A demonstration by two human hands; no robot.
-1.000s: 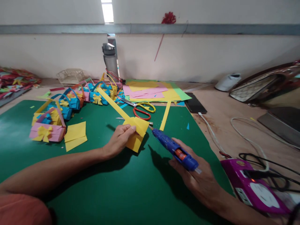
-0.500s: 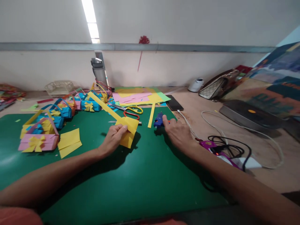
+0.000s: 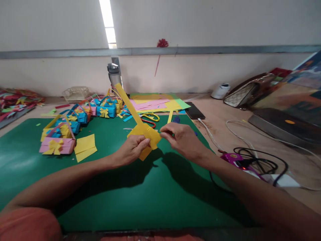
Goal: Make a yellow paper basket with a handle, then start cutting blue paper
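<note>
My left hand [image 3: 135, 149] pinches a folded yellow paper piece [image 3: 142, 129] between thumb and fingers, just above the green mat. A long yellow paper strip [image 3: 129, 105] lies across this piece and sticks up to the upper left. My right hand [image 3: 182, 137] has thumb and forefinger pinched together at the paper's right corner. Whether they grip the corner or something tiny is not clear. Behind the right hand, mostly hidden, lies a blue glue gun [image 3: 177, 119]. Scissors with red and yellow handles [image 3: 150, 117] rest beyond the folded piece.
Small paper baskets with bows [image 3: 57, 145] stand in a group at the left. Beside them lies a folded yellow sheet [image 3: 85, 147]. Coloured paper sheets [image 3: 150, 102], a phone [image 3: 195, 110] and a bottle [image 3: 114, 73] are at the back. A purple power strip [image 3: 232, 159] with cables sits right.
My right hand has left the glue gun and moved left to the yellow paper's corner. The left hand has turned and raised the paper slightly. The view has swung a little left.
</note>
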